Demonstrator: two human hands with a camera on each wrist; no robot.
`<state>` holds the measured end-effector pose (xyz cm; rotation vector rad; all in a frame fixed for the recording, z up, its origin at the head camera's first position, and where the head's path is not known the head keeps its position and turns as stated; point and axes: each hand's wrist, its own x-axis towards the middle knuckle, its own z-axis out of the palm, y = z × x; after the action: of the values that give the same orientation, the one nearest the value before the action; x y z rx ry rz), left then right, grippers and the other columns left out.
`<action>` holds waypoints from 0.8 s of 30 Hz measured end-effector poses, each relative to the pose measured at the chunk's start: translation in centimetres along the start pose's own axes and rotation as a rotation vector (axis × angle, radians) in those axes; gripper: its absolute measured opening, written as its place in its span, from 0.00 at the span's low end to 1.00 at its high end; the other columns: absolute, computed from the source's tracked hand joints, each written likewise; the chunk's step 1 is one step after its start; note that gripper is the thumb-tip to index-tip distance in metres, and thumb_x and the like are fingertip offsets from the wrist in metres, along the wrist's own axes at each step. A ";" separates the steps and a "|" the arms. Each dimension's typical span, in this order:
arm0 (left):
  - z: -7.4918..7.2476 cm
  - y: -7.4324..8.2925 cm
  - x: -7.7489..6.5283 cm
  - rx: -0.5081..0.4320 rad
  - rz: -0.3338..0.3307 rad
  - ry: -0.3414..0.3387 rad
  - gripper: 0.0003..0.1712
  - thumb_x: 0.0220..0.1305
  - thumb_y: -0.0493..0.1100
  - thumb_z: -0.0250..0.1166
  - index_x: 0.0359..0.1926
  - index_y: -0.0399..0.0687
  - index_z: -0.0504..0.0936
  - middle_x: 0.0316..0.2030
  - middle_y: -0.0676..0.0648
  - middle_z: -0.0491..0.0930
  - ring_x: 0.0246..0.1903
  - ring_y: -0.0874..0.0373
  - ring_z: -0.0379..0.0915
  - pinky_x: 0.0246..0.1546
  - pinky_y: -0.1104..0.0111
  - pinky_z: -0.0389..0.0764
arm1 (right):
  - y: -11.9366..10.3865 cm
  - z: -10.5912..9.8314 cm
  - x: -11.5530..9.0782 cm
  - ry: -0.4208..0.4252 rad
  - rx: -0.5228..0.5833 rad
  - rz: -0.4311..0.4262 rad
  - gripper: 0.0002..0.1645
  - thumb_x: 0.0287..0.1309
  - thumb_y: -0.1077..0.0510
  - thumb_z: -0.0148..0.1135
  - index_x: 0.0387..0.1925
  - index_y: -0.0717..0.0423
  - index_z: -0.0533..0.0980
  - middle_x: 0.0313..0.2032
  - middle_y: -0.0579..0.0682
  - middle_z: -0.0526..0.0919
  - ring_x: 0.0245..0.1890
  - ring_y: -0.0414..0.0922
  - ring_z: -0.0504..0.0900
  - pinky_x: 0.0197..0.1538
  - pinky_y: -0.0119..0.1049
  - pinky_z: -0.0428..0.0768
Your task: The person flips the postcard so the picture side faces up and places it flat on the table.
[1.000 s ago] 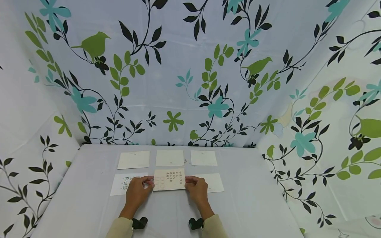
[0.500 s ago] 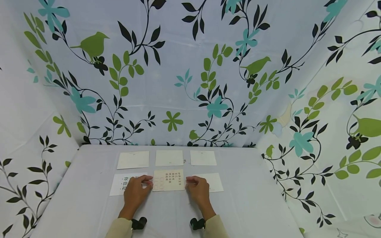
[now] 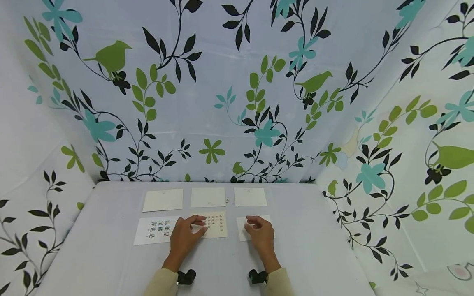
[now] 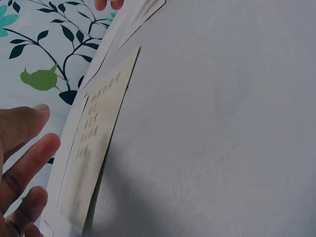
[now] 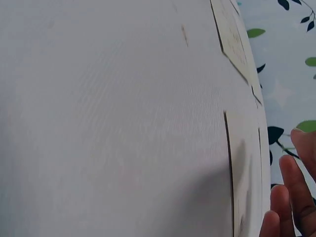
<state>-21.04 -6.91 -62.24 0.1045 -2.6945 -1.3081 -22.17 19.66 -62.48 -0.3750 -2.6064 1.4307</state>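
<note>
Cream rectangular paper card (image 3: 218,224) w/ brown writing, flat, lower ctr of frame
Vs. a moment ago, L hand (image 3: 185,238) & R hand (image 3: 261,238) shifted right, apart, gripping nothing; L above card's left part, R above pale rectangular paper card (image 3: 241,231), right of ctr; prob. cream one's released

at the bottom centre of the head view, the left sleeve (image 3: 163,283) and the right sleeve (image 3: 279,283) are plain pale beige cloth, reaching to the wrists. beside each cuff, on the inner side, sits a small black rounded device: the left device (image 3: 187,277) and the right device (image 3: 257,276). the left hand (image 3: 185,233) and the right hand (image 3: 262,236) are bare.
</note>
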 end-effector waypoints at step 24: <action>6.9 3.6 -0.4 -0.051 0.146 -0.055 0.19 0.53 0.43 0.84 0.47 0.61 0.92 0.40 0.58 0.92 0.47 0.52 0.79 0.55 0.51 0.80 | 3.6 -4.3 0.9 0.129 -0.062 0.063 0.21 0.56 0.63 0.78 0.52 0.46 0.89 0.60 0.54 0.88 0.60 0.56 0.82 0.61 0.56 0.78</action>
<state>-21.74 0.72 -63.63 -0.1338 -2.6529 -1.3535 -21.46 25.28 -63.21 -0.5428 -2.5604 1.3002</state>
